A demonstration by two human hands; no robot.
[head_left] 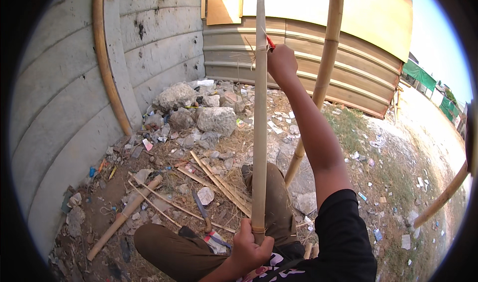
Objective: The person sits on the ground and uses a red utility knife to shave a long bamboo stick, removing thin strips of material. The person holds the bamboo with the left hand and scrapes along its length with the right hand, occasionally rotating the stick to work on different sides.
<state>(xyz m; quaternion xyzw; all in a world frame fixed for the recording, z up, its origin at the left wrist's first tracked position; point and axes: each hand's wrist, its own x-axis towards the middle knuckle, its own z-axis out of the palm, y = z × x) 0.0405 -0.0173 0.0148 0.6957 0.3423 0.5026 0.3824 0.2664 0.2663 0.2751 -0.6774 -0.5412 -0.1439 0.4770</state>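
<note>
A long, pale split bamboo pole (260,132) stands nearly upright in front of me, its far end pointing up and away. My left hand (250,247) is wrapped round its near end, close to a node. Far up the pole, my right hand (282,64) is closed on a small red tool (270,42), possibly a knife, whose thin pale tip meets the bamboo near another node. Loose fibres hang beside that node. Most of the tool is hidden in my fingers. A large wooden-handled knife (201,210) lies on the ground by my left leg.
Bamboo strips (216,180) and a bamboo piece (127,217) lie on the littered ground. A slanting bamboo post (323,72) rises right of my work. Rocks (216,120) sit ahead, a concrete wall (64,82) at left, a corrugated metal sheet (358,77) behind.
</note>
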